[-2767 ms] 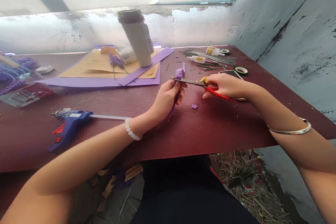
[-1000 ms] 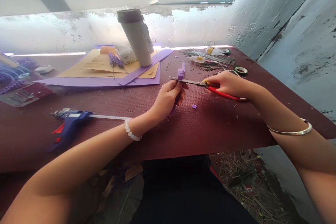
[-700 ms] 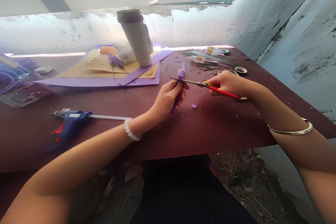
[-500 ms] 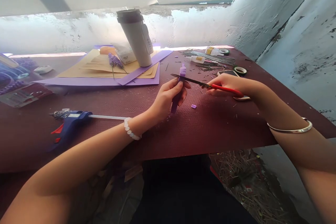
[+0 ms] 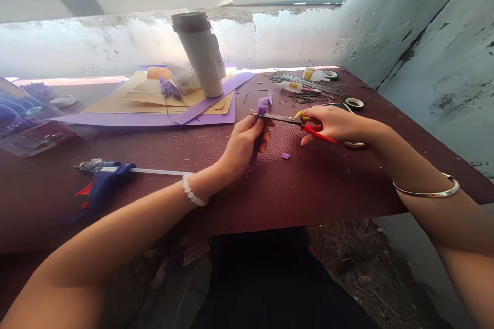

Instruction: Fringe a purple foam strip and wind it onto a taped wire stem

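Observation:
My left hand (image 5: 246, 145) pinches a purple paper strip (image 5: 263, 106), whose upper end is fringed and curls over while its lower end hangs below my fingers. Scissors (image 5: 318, 132) with red and yellow handles are in my right hand (image 5: 339, 124), their blades pointing left and lying across the strip just above my left fingertips. A small purple scrap (image 5: 285, 156) lies on the table between and below my hands.
Tilted in view, a cup (image 5: 203, 61) stands by brown and purple paper sheets (image 5: 146, 119). At left lie a blue glue gun (image 5: 111, 180) and a clear box (image 5: 36, 139). Small bottles (image 5: 291, 87), thin wires (image 5: 328, 86) and tape rolls (image 5: 354, 103) lie at the back right.
The scissors have turned in my right hand, so the yellow handle now shows. The strip's fringed top has bent over more, and my left hand has shifted slightly left.

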